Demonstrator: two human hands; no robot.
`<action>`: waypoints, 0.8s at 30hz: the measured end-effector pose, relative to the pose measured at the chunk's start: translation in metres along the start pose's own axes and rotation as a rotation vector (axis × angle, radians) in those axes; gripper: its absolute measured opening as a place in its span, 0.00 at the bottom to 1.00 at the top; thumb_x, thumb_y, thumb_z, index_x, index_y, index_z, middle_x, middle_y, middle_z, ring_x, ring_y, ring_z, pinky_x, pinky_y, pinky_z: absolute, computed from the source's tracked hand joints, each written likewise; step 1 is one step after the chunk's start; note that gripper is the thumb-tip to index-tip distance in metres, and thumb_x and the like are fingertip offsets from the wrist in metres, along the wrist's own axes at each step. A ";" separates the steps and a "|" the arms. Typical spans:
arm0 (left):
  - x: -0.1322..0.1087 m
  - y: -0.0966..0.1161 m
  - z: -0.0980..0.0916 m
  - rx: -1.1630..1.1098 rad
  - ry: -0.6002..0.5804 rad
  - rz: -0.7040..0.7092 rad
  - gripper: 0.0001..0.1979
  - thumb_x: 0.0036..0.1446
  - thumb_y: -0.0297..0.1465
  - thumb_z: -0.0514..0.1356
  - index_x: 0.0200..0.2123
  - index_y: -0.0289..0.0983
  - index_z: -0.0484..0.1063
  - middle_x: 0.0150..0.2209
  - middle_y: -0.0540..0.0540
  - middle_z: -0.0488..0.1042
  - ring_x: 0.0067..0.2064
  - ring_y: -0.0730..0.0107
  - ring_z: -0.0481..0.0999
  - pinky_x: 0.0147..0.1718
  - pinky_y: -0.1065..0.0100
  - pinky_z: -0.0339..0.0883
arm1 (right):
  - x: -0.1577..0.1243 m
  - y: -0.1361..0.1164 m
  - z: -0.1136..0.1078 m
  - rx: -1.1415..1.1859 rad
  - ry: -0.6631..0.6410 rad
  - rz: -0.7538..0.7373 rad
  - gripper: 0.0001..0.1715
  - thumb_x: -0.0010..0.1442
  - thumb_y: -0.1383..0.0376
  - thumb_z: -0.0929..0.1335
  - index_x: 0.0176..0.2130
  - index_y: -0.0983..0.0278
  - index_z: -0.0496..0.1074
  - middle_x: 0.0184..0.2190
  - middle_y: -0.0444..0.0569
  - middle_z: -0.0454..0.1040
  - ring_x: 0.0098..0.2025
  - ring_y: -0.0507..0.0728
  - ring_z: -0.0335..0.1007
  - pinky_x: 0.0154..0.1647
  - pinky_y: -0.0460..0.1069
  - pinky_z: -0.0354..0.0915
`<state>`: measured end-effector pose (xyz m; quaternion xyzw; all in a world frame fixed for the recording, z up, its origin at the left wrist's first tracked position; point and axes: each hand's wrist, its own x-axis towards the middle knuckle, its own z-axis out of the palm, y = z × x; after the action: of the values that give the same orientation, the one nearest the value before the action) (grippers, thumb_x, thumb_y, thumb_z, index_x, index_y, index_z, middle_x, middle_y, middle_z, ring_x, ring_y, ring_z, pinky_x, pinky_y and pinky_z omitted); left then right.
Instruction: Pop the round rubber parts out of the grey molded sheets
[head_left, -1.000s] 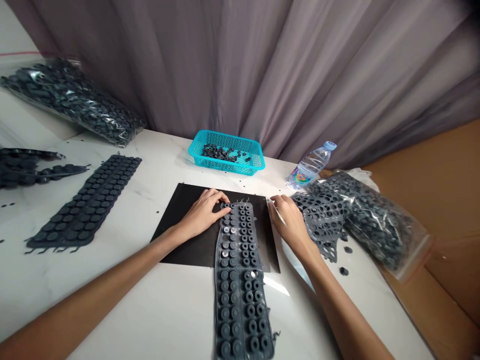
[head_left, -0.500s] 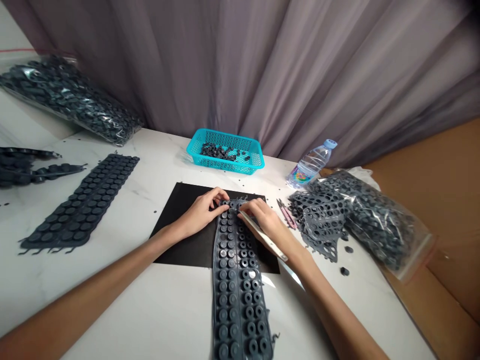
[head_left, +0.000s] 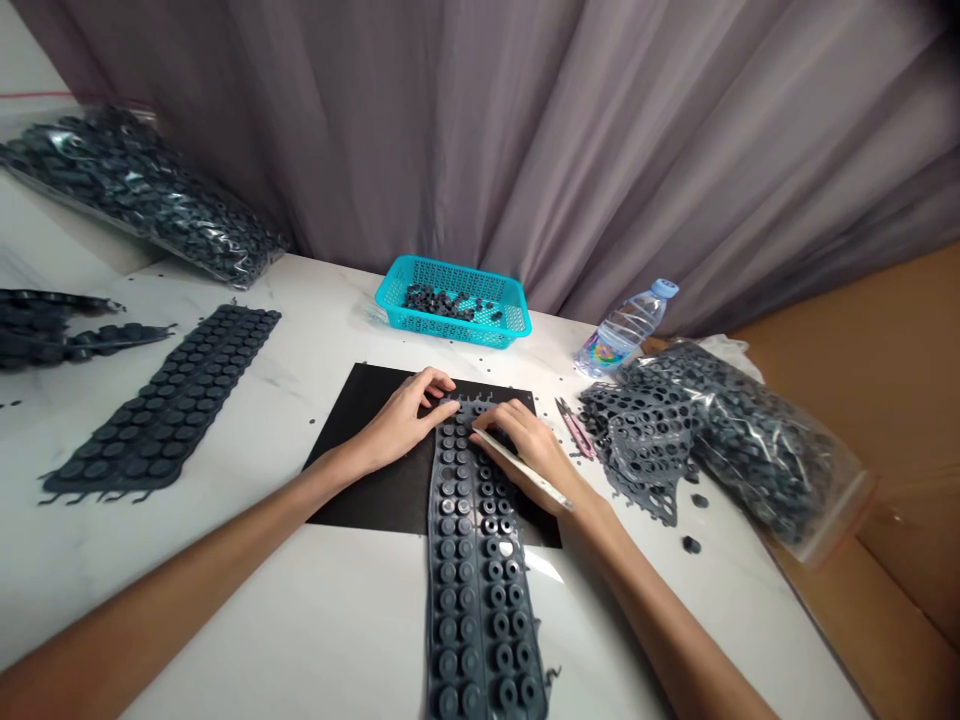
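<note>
A long dark grey rubber sheet (head_left: 480, 580) studded with small round parts lies in front of me, its far end on a black mat (head_left: 375, 460). My left hand (head_left: 405, 420) rests on the sheet's far left corner with its fingers curled, pressing it down. My right hand (head_left: 525, 450) is closed on a thin pale stick-like tool (head_left: 525, 470), its tip on the round parts near the sheet's far end.
A turquoise basket (head_left: 454, 300) with loose dark parts stands behind the mat. Pink snips (head_left: 574, 428), a pile of punched-out rubber webbing (head_left: 637, 440), a bag of parts (head_left: 757, 450) and a water bottle (head_left: 626, 330) lie right. More rubber sheets (head_left: 165, 400) and another bag (head_left: 135, 195) lie left.
My right hand moved left from beside the webbing onto the sheet's far end, carrying the thin tool. The pink snips now show on the table. My left hand stayed put.
</note>
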<state>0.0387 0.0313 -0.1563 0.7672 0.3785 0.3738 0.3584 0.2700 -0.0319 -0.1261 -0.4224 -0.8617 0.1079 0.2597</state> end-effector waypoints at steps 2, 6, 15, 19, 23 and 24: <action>-0.001 0.001 -0.003 0.037 -0.010 0.039 0.09 0.64 0.34 0.61 0.47 0.42 0.70 0.50 0.45 0.73 0.52 0.62 0.72 0.51 0.59 0.69 | 0.000 0.001 0.001 0.008 0.012 0.004 0.10 0.73 0.57 0.64 0.47 0.59 0.71 0.44 0.52 0.76 0.47 0.61 0.69 0.51 0.57 0.68; -0.004 0.001 -0.007 0.099 -0.089 0.097 0.05 0.62 0.33 0.62 0.42 0.42 0.73 0.50 0.46 0.70 0.55 0.61 0.71 0.56 0.57 0.68 | 0.001 0.001 0.001 -0.003 -0.004 -0.017 0.10 0.72 0.57 0.65 0.48 0.59 0.72 0.45 0.52 0.75 0.48 0.62 0.69 0.52 0.58 0.67; -0.004 -0.003 -0.002 0.146 -0.079 0.103 0.06 0.58 0.31 0.64 0.41 0.41 0.74 0.47 0.46 0.71 0.53 0.60 0.72 0.57 0.55 0.66 | 0.003 0.001 0.005 -0.037 -0.024 0.011 0.11 0.72 0.56 0.65 0.48 0.59 0.72 0.44 0.51 0.76 0.49 0.62 0.68 0.51 0.58 0.65; -0.004 -0.003 -0.003 0.142 -0.063 0.115 0.06 0.58 0.31 0.65 0.39 0.41 0.74 0.47 0.46 0.72 0.52 0.60 0.72 0.56 0.56 0.67 | 0.004 -0.001 0.005 -0.053 -0.024 0.021 0.10 0.72 0.57 0.66 0.48 0.59 0.72 0.44 0.51 0.76 0.49 0.62 0.68 0.52 0.57 0.64; -0.004 0.000 -0.004 0.132 -0.063 0.136 0.04 0.58 0.31 0.64 0.38 0.41 0.74 0.45 0.46 0.73 0.52 0.60 0.72 0.56 0.56 0.67 | 0.006 -0.001 0.005 -0.096 -0.031 0.011 0.11 0.72 0.57 0.66 0.48 0.59 0.72 0.44 0.51 0.76 0.48 0.62 0.68 0.51 0.57 0.65; -0.004 0.001 -0.004 0.129 -0.066 0.139 0.04 0.58 0.31 0.64 0.39 0.41 0.74 0.45 0.47 0.73 0.52 0.61 0.72 0.56 0.57 0.67 | 0.007 -0.001 0.005 -0.108 -0.033 0.003 0.12 0.72 0.57 0.66 0.49 0.60 0.72 0.44 0.51 0.76 0.48 0.62 0.68 0.51 0.57 0.66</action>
<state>0.0341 0.0285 -0.1552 0.8250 0.3357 0.3472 0.2935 0.2636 -0.0267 -0.1276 -0.4353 -0.8698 0.0685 0.2220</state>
